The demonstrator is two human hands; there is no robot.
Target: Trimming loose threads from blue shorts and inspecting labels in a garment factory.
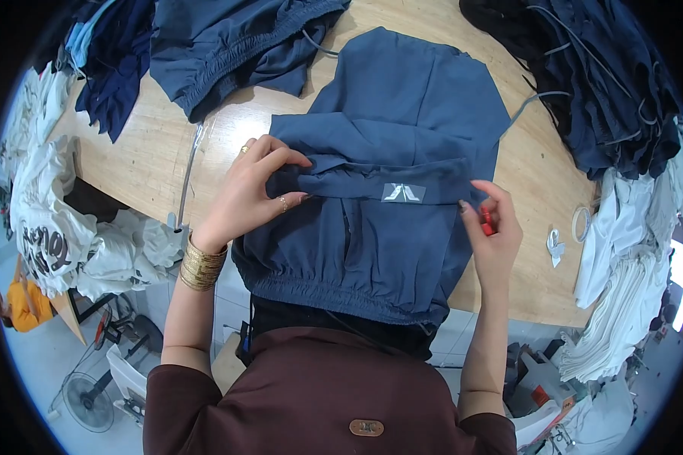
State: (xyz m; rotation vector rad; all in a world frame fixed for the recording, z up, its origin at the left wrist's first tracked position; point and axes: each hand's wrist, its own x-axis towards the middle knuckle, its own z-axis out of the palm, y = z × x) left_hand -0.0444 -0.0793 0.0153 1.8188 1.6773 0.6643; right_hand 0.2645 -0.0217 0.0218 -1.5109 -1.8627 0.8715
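A dark blue garment (387,258) lies in front of me, its gathered elastic hem toward my body. A folded band of its cloth runs across the middle. On the band's right half sits a small clear patch (403,193) with a silver mark. My left hand (254,186) grips the band's left end, thumb at the lower edge and fingers at the upper edge. At the other end is my right hand (497,227), thumb and forefinger close to the cloth. A small red object (487,221) is held in its curled fingers; its kind is mostly hidden.
The wooden table (539,250) carries more dark blue garments (235,57) at the far left and a dark pile (607,83) at the far right. A white tag-like piece (555,247) and a tape roll (580,224) lie at right. White cloth stacks (615,311) flank the table.
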